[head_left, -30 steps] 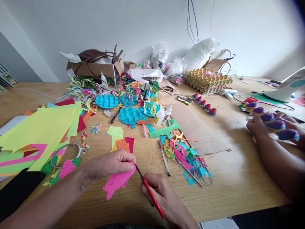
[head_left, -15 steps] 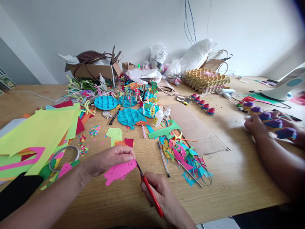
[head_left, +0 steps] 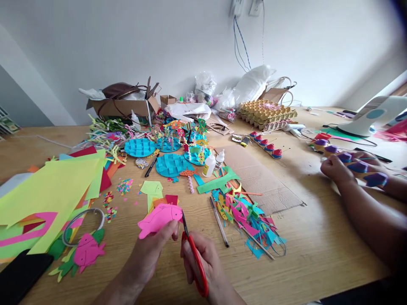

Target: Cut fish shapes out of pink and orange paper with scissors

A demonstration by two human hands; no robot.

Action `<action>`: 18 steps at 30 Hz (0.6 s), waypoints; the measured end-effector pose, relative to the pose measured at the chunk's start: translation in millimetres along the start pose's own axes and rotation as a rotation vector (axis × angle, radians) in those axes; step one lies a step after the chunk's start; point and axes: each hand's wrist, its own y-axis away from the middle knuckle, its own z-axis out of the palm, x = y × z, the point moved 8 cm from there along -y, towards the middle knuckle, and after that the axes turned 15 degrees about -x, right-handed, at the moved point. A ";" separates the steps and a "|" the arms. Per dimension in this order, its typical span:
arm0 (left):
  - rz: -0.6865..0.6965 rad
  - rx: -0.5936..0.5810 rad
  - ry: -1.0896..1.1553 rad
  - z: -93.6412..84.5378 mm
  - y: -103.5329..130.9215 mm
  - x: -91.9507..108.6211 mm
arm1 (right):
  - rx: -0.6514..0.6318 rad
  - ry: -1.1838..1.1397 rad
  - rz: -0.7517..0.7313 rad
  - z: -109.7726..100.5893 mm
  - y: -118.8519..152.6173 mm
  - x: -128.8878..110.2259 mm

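Note:
A pink paper fish (head_left: pixel 159 218) with a drawn eye and gill line is pinched near its head by my left hand (head_left: pixel 152 245). My right hand (head_left: pixel 203 258) grips red-handled scissors (head_left: pixel 199 267), whose dark blades touch the edge of the fish's head. Just beyond the fish lie a light-green sheet with a fish outline (head_left: pixel 151 187) and small red and orange pieces. Another pink fish (head_left: pixel 87 252) rests over green fish shapes at the left, beside a roll of tape (head_left: pixel 68 228).
Colored sheets (head_left: pixel 70 169) and a black phone (head_left: pixel 23 275) lie left. Paper scraps (head_left: pixel 244 212), a pen (head_left: pixel 219 222), glue bottles (head_left: pixel 209 165) and cardboard (head_left: pixel 254 180) stand or lie right of center. Another person's hands hold a painted egg-carton strip (head_left: pixel 358 166) at far right.
My left hand has moved from above the fish to below it, its wrist turned. The fish's head is more exposed. The view has tilted up slightly, and the second pink fish is uncovered.

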 end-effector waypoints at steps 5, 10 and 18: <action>-0.005 0.106 -0.036 -3.8 -6.3 -6.5 | -0.001 -0.027 -0.008 2.6 0.1 3.6; 0.007 0.192 -0.003 -5.2 -6.7 -8.7 | -0.009 -0.022 -0.028 3.5 0.0 3.0; -0.087 0.265 -0.040 -3.2 -3.1 -10.9 | -0.016 0.088 -0.062 1.5 0.5 -4.5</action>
